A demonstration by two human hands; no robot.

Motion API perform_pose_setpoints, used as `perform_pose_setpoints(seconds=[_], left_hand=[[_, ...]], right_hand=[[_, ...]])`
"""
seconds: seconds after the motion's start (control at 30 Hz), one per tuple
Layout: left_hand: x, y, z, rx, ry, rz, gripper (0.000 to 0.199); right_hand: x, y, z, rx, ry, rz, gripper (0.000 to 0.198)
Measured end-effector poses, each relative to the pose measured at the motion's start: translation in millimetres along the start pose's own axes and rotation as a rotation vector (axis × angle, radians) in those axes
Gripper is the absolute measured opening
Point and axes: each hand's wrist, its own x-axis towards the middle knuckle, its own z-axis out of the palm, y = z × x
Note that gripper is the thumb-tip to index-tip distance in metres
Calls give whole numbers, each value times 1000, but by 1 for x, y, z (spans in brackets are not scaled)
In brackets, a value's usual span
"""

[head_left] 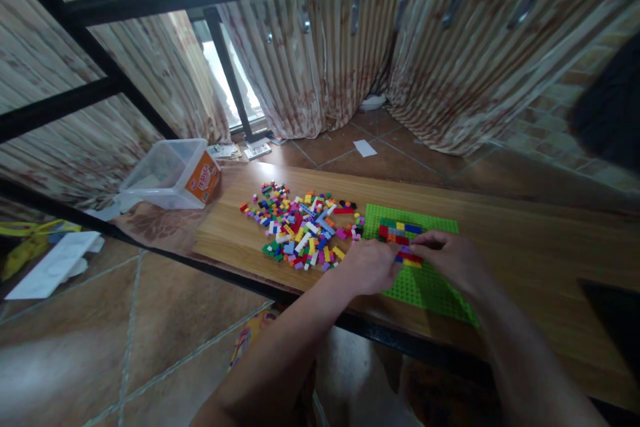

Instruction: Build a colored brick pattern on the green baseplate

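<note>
A green studded baseplate [373, 217] lies on the wooden board, with several rows of coloured toy bricks [400, 228] fixed to it in red, blue, yellow, green and grey. My left hand [373, 265] is at the left side of these rows, its fingers curled in and its fingertips at a purple toy brick [406, 249]. From the right, my right hand [450, 257] pinches at the same spot, thumb and forefinger closed by the purple brick. The fingers partly hide the brick and the lower rows.
Left of the baseplate spreads a loose pile of mixed bricks [303, 240]. A clear plastic box [170, 177] with an orange label stands at the board's far left end. Black metal bars [145, 107] frame the left and top. Papers [365, 147] lie on the tiled floor before curtains.
</note>
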Motion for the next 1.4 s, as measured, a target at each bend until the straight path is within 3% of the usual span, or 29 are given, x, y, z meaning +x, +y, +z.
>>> perform_pose_setpoints(seconds=[0.13, 0.33, 0.5, 0.67, 1.1, 1.4], left_hand=[[-1, -19, -9, -96, 59, 22, 31], [-15, -81, -36, -260, 244, -103, 25], [-36, -109, -47, -228, 205, -220, 31], [-41, -102, -47, -124, 94, -247, 28], [-32, -92, -41, 97, 118, -242, 15], [-21, -76, -41, -119, 231, -159, 16]], right_hand=[[1, 6, -3, -9, 12, -17, 27], [0, -3, -10, -75, 28, 27, 26], [1, -3, -9, -101, 35, 38, 29], [1, -3, -8, -122, 65, -12, 28], [3, -1, -9, -111, 55, -33, 32], [0, -9, -11, -83, 48, -26, 29]])
